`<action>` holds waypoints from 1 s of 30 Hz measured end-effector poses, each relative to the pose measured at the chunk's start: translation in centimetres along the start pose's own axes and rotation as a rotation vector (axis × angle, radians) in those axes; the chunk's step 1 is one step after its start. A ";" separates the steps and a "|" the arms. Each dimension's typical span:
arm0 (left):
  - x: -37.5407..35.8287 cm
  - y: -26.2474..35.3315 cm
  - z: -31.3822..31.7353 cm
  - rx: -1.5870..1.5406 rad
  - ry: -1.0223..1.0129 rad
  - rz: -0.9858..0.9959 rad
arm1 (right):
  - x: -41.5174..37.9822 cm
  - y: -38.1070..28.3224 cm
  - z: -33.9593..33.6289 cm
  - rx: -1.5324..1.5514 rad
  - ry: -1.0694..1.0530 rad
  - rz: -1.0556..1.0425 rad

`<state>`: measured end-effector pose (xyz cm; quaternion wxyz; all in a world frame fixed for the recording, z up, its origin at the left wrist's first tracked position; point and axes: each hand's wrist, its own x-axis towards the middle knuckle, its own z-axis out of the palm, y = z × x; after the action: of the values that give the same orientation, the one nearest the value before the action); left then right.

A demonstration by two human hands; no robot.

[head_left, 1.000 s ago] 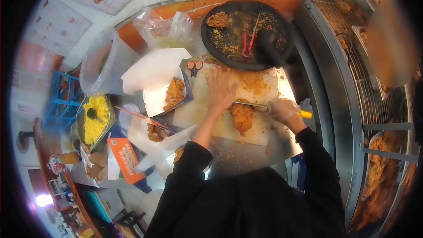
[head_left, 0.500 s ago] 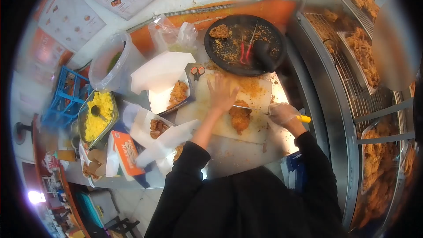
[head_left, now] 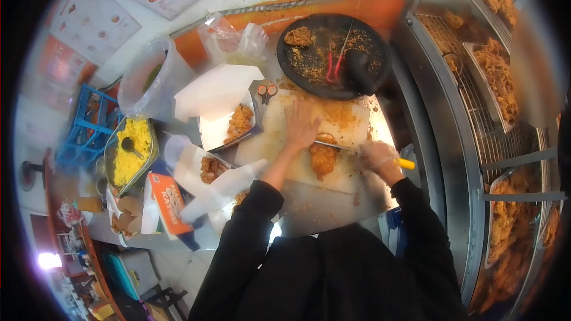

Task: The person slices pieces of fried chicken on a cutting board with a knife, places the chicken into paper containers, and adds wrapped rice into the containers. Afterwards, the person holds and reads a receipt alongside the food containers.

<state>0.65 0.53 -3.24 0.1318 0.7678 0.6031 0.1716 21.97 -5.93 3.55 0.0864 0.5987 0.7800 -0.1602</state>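
Observation:
On the white cutting board [head_left: 253, 142], a piece of fried chicken [head_left: 323, 163] lies with a knife [head_left: 340, 145] across its upper part. My right hand [head_left: 379, 159], in what looks like a clear glove, is closed around the knife, whose yellow handle end sticks out on the right. My left hand [head_left: 301, 123] rests flat on the board with fingers stretched out, just left of the chicken and close to the blade's tip. Orange-brown crumbs are spread over the board above the chicken.
A black mortar [head_left: 321, 80] holding red-handled tongs and one chicken piece stands behind the board. Scissors [head_left: 267, 91], open food boxes [head_left: 229, 92] and a tray of yellow food [head_left: 151, 157] are to the left. A glass-and-metal warmer [head_left: 470, 202] with fried chicken borders the right.
My right hand has shifted a little left with the knife, and more of the blade shows across the chicken. My left hand stays flat on the board.

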 end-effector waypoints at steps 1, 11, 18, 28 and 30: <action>-0.3 0.0 -0.1 0.005 0.014 0.008 | -0.2 -0.1 0.1 -0.003 0.016 -0.001; -0.4 0.0 -0.9 -0.083 0.077 0.072 | 2.0 3.5 6.7 0.000 0.492 -0.133; 4.5 -1.9 0.7 -0.010 0.047 0.010 | -3.2 0.8 1.9 0.096 0.331 0.012; 2.8 2.1 -1.7 0.190 -0.027 0.175 | -4.3 0.8 5.2 0.211 0.335 0.014; 3.0 2.2 -2.3 0.237 -0.132 0.199 | -4.1 0.3 6.4 0.291 0.370 -0.001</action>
<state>2.31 2.88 0.06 0.0622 0.8435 0.5301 0.0605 23.00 -11.81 -1.14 -0.1456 0.6236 0.7515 -0.1586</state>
